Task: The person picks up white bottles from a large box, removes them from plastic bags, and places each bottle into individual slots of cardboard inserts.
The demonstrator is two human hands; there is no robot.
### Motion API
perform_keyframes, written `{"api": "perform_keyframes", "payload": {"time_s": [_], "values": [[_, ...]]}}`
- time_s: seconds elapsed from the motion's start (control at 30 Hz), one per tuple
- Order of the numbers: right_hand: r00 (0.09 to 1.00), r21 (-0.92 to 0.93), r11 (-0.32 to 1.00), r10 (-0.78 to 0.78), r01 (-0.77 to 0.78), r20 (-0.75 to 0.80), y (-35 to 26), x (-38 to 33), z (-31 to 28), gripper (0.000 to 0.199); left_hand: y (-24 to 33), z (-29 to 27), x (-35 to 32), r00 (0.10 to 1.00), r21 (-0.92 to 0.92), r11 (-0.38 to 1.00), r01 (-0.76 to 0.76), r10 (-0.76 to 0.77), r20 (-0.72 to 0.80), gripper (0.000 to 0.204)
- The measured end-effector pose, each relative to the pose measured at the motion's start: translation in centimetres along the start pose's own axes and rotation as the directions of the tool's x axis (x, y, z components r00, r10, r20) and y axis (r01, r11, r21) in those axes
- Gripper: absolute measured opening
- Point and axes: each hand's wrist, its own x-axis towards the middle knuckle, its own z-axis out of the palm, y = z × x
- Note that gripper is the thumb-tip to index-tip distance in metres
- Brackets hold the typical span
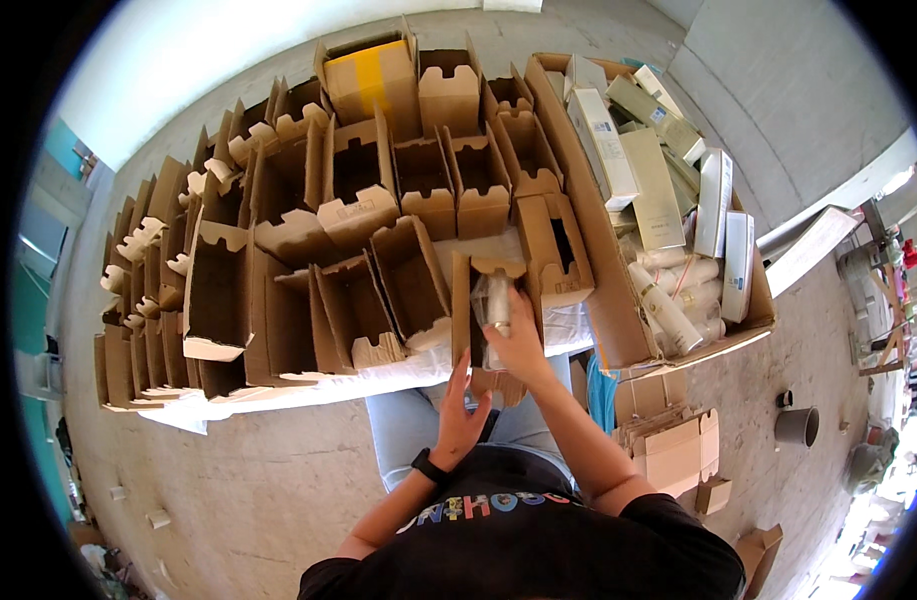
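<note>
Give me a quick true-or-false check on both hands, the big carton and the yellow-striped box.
1. The right hand grips a clear-wrapped cylinder. True.
2. The left hand grips a second cylinder. False: it is spread at the near end of the open box.
3. The large carton holds slim boxes and wrapped tubes. True.
4. The yellow-striped box stands nearest the person. False: it stands in the far row.
5. A black wristband circles the left wrist. True.

Boxes [355,218] left, carton [590,225] right, packages [651,190] inside carton
</note>
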Motion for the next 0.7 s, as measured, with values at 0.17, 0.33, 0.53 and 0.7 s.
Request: {"api": "perform_keyframes", "payload": {"time_s": [0.17, 0.33, 0.53, 0.7], "values": [[0.971, -0.412, 0.911, 0.098, 0.001, 0.219, -0.8, -0.4, 1.8, 0.071, 1.0, 0.0, -0.1, 0.996, 0.040, 0.996, 0.085, -0.087, 0.035, 0.075], [0.974, -0.364, 0.927, -0.010, 0.094, 0.225, -0.5, -0.4, 1.5, 0.060, 1.0, -0.1, 0.1, 0.996, 0.013, 0.996, 0.084, -0.084, 0.028, 0.075], [0.959, -0.090, 0.955, -0.278, 0.282, 0.054, -4.4, -1.3, -3.9, 0.042, 0.2, -0.2, 0.0, 0.998, 0.057, 0.997, 0.051, -0.053, 0.034, 0.074], [0.968, -0.243, 0.942, -0.248, 0.231, -0.041, -3.2, -0.9, -6.2, 0.045, 0.1, -0.1, 0.0, 1.000, 0.087, 0.996, 0.013, -0.013, 0.000, 0.071]]}}
